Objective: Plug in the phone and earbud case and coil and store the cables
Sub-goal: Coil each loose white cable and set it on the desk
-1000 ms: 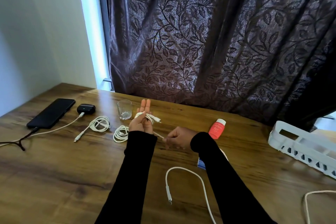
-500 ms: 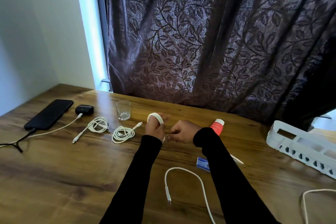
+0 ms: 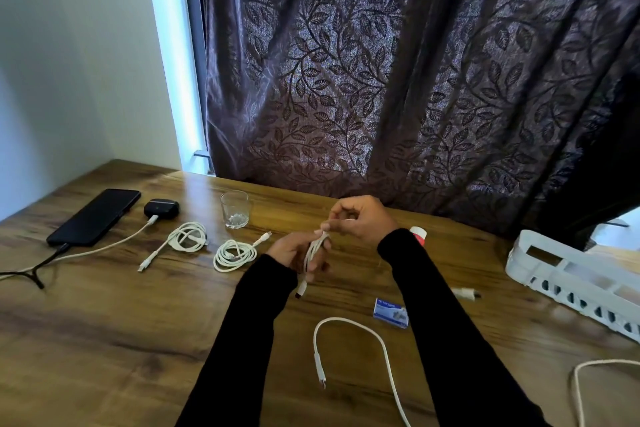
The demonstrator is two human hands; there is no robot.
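My left hand [image 3: 294, 251] has its fingers [image 3: 317, 262] curled round a small bundle of white cable [image 3: 313, 250], which stands roughly upright in my grip with one plug end hanging below my palm. My right hand [image 3: 362, 220] is just above it, fingers bent, thumb and forefinger pinching the top of the same bundle. Both hands are held above the desk [image 3: 121, 322], near its middle. Just to the left of my left hand lies a coiled white cable [image 3: 233, 253] with one plug pointing up and right, and beside that a second coiled cable [image 3: 185, 239] with a tail running down to the left. Behind them stands a small clear glass [image 3: 235, 210]. Farther left, the black earbud case [image 3: 161, 209] has a white cable plugged into its near side, and the dark phone [image 3: 95, 217] lies flat beside it with a lead at its near end. In front of me a loose white cable [image 3: 349, 326] arches across the wood, and a little blue box [image 3: 389, 312] sits near my right sleeve. A red and white tube [image 3: 419, 234] peeks out behind my right wrist. A white plastic basket [image 3: 568, 274] rests at the right edge, near the patterned curtain [image 3: 415, 80].
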